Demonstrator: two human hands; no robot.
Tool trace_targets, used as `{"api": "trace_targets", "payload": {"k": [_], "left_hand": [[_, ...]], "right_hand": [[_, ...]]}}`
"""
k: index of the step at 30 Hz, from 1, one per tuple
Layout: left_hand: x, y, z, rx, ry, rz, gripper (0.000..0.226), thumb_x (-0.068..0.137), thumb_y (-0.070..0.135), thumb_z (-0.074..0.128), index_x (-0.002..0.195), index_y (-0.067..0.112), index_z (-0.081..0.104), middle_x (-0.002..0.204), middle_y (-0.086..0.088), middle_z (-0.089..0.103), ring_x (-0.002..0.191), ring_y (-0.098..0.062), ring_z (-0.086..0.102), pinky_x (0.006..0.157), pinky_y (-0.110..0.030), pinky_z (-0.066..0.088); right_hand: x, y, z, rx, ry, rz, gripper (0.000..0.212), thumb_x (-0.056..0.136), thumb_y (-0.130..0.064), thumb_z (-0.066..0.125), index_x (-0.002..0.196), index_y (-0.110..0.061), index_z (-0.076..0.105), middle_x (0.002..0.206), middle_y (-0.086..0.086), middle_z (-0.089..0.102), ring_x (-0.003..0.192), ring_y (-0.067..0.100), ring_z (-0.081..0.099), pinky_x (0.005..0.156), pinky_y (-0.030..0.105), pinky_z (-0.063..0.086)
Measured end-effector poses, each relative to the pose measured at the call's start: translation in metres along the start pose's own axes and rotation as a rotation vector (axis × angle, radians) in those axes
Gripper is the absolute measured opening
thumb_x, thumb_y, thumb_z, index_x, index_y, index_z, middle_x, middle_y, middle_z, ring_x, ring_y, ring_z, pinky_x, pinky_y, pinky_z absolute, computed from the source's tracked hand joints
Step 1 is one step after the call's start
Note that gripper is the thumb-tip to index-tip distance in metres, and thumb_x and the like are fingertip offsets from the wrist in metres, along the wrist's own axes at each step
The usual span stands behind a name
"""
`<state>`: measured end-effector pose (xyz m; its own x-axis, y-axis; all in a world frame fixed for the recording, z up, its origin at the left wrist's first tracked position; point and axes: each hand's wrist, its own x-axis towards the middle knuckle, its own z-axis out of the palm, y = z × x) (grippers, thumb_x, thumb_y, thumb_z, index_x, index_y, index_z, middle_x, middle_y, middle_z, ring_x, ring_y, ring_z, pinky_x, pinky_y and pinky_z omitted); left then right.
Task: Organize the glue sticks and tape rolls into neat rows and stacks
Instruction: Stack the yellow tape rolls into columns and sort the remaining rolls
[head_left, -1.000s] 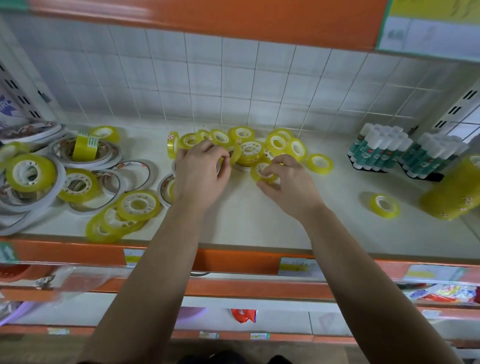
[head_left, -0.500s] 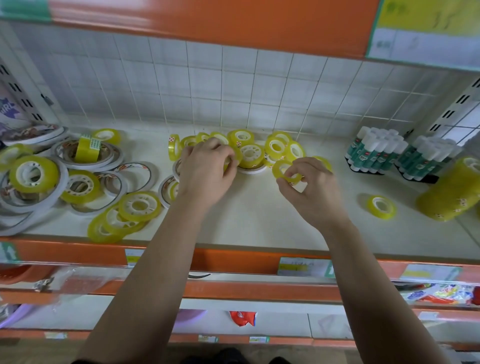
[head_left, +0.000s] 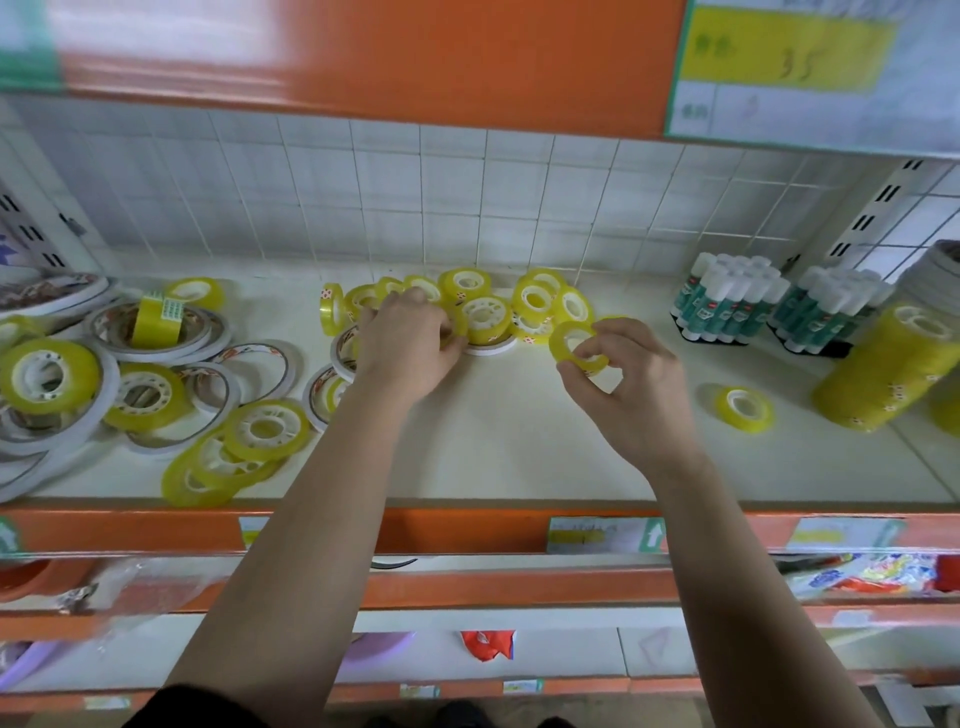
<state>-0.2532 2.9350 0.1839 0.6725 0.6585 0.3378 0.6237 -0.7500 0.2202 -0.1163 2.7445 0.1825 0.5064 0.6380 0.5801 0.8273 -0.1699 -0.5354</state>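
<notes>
Several small yellow tape rolls (head_left: 530, 299) lie in a loose cluster at the back middle of the white shelf (head_left: 498, 447). My right hand (head_left: 623, 384) pinches one small yellow tape roll (head_left: 571, 340) and holds it lifted just right of the cluster. My left hand (head_left: 410, 348) reaches into the cluster's left side, its fingers curled round a small yellow roll (head_left: 460, 325) there. Two packs of green glue sticks with white caps (head_left: 727, 299) stand upright at the back right. A single yellow roll (head_left: 743, 408) lies flat to their front.
Wide white and yellow tape rolls (head_left: 140, 384) lie scattered over the shelf's left part. A tall yellow stack of rolls (head_left: 883, 364) leans at the far right. An orange shelf edge (head_left: 467, 530) runs along the front, with a tiled wall behind.
My right hand has lifted a small yellow roll out of the cluster and carried it to the right. My left hand stays at the cluster's left side.
</notes>
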Motion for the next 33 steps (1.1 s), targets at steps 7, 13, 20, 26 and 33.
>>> {"api": "trace_targets", "payload": {"k": [7,13,20,26,33], "left_hand": [[-0.035,0.011,-0.014,-0.327,0.180,0.056,0.020,0.080,0.023,0.075,0.080,0.006,0.065,0.114,-0.009,0.053,0.080,-0.028,0.062,0.068,-0.026,0.037],[-0.054,0.040,-0.020,-0.454,0.279,0.190,0.025,0.073,0.034,0.067,0.081,0.010,0.064,0.109,-0.008,0.056,0.092,-0.014,0.056,0.074,-0.020,0.040],[-0.058,0.102,-0.017,-0.490,0.250,0.222,0.052,0.067,0.018,0.080,0.109,0.003,0.052,0.105,-0.006,0.056,0.093,-0.017,0.050,0.071,-0.017,0.034],[-0.054,0.172,-0.005,-0.500,0.279,0.290,0.031,0.071,0.026,0.072,0.092,0.005,0.059,0.099,-0.007,0.056,0.090,-0.018,0.054,0.072,-0.023,0.042],[-0.043,0.264,0.012,-0.469,0.287,0.305,0.029,0.076,0.037,0.065,0.082,0.009,0.064,0.103,-0.007,0.057,0.088,-0.015,0.056,0.071,-0.020,0.042]], "right_hand": [[-0.012,0.000,-0.008,-0.002,0.031,0.023,0.017,0.077,-0.026,0.075,0.082,-0.011,0.071,0.104,0.004,0.064,0.087,0.007,0.058,0.075,0.019,0.045],[-0.029,0.008,-0.034,-0.011,0.080,0.059,0.019,0.074,-0.030,0.076,0.082,-0.014,0.070,0.105,0.001,0.062,0.080,-0.001,0.054,0.069,0.015,0.044],[-0.041,0.042,-0.081,-0.046,0.148,0.058,0.020,0.073,-0.019,0.081,0.084,-0.009,0.068,0.108,0.005,0.062,0.087,0.003,0.054,0.076,0.016,0.044],[-0.044,0.079,-0.133,-0.039,0.161,0.060,0.020,0.076,-0.029,0.077,0.084,-0.012,0.071,0.107,0.006,0.063,0.088,0.008,0.059,0.077,0.012,0.042],[-0.038,0.131,-0.214,-0.062,0.220,-0.036,0.020,0.081,-0.029,0.073,0.085,-0.009,0.073,0.104,0.010,0.064,0.096,0.007,0.060,0.081,0.009,0.040]]}}
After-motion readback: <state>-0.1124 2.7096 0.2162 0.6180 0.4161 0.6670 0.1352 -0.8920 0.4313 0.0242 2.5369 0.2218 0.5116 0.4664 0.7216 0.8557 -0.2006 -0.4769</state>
